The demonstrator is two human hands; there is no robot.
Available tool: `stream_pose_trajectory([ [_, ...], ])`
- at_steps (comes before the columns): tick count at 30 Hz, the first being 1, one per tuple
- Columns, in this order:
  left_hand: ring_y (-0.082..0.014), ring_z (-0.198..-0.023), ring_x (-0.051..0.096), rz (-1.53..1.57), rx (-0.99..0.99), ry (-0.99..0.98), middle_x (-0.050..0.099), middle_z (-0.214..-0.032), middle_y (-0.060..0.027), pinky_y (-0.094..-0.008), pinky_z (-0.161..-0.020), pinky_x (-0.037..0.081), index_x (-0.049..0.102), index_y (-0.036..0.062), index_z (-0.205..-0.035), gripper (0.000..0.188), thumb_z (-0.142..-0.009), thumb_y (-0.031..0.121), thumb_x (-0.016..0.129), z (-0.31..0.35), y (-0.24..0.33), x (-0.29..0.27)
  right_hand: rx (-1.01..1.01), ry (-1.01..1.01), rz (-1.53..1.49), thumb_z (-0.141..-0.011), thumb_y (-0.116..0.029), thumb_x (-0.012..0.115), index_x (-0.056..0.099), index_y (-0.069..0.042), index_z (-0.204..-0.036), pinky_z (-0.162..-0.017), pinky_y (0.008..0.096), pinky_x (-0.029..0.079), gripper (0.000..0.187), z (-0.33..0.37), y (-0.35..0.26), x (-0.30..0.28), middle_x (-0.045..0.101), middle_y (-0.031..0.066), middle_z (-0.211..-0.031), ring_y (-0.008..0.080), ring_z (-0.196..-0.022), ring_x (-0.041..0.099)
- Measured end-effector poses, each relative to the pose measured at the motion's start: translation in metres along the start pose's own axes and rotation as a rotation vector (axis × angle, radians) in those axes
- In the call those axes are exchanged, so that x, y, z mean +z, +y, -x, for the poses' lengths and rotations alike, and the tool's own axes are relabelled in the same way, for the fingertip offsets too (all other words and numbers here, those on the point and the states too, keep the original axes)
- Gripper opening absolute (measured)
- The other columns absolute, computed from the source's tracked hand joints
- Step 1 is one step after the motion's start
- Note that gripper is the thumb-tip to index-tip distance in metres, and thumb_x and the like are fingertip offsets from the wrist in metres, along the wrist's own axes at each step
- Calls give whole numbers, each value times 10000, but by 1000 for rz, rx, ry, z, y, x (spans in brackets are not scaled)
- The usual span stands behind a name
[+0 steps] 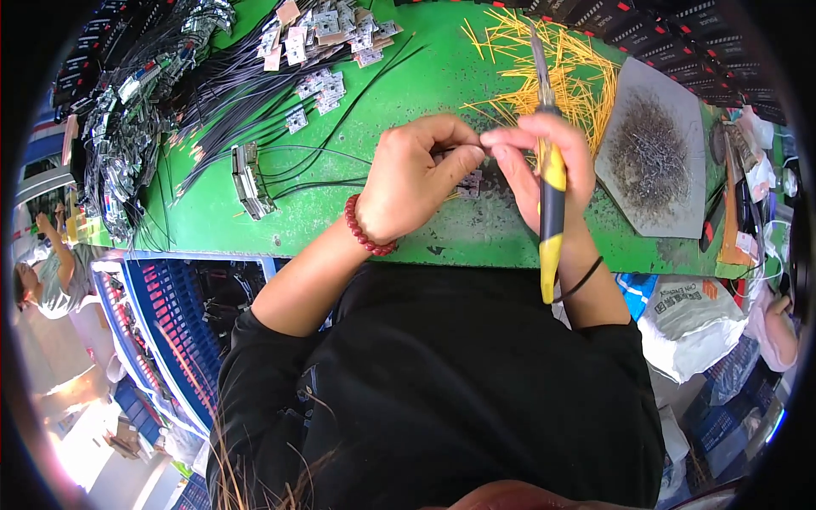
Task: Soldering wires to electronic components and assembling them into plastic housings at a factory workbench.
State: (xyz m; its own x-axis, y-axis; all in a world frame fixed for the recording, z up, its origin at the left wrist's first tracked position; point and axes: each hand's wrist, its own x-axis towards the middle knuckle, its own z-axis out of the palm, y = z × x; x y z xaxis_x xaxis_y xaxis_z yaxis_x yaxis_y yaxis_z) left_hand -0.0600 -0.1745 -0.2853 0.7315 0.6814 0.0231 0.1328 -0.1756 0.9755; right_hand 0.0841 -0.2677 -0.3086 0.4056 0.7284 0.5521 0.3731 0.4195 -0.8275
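Observation:
My left hand (416, 174) is closed in a pinch, its fingertips meeting those of my right hand. Thin black wires (319, 183) run from a silver metal housing (248, 180) into the left hand; their ends are hidden by the fingers. Between thumb and fingers my right hand (574, 170) carries a soldering iron (552, 208) with a yellow and black handle, its metal tip pointing away from me. The right thumb and index finger reach toward the left fingertips. A small circuit board (468, 184) shows on the green table, partly covered by the left hand.
Yellow thin sticks (586, 93) are strewn at the back right, beside a grey board (650, 212) with dark debris. Black cables with small white boards (327, 25) lie at the back left. Metal parts (140, 144) pile up along the left edge. A blue crate (174, 331) stands below the table (340, 242).

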Motion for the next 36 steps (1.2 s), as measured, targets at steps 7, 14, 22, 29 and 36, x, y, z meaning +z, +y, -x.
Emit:
stream_pose_trajectory([
  [7,-210,-648,615,-238,232,102,627,-721,-79,-309,-580,487,680,38,-779,61,-734,13,713,5,5,-2,54,24,75,-828,106,648,508,15,-1134,-763,296,574,348,26,-11,-9,688,162,-928,219,-883,711],
  [14,-252,-673,629,-305,331,102,632,-717,-82,-330,-596,503,659,47,-755,92,-708,3,724,10,4,0,120,82,-31,-819,114,654,527,27,-1135,-705,281,570,351,28,-15,-4,649,130,-1000,216,-873,713],
  [22,-259,-686,629,-283,331,60,628,-724,-85,-339,-601,506,658,41,-763,93,-708,2,721,14,1,1,136,44,4,-791,131,665,561,8,-1128,-677,261,559,374,23,-18,-7,628,118,-1020,196,-828,709],
  [29,-257,-659,621,-281,324,26,622,-722,-84,-333,-580,502,667,46,-777,92,-715,12,725,14,1,1,135,-22,98,-852,32,670,463,-15,-1217,-632,201,445,423,23,-19,-7,680,93,-903,113,-793,649],
  [36,-257,-614,602,-149,176,48,618,-730,-84,-321,-550,496,673,50,-777,65,-738,23,717,19,4,4,361,-53,-29,-809,24,708,589,-48,-1117,-606,212,491,337,17,-21,-2,650,37,-794,79,-662,606],
])
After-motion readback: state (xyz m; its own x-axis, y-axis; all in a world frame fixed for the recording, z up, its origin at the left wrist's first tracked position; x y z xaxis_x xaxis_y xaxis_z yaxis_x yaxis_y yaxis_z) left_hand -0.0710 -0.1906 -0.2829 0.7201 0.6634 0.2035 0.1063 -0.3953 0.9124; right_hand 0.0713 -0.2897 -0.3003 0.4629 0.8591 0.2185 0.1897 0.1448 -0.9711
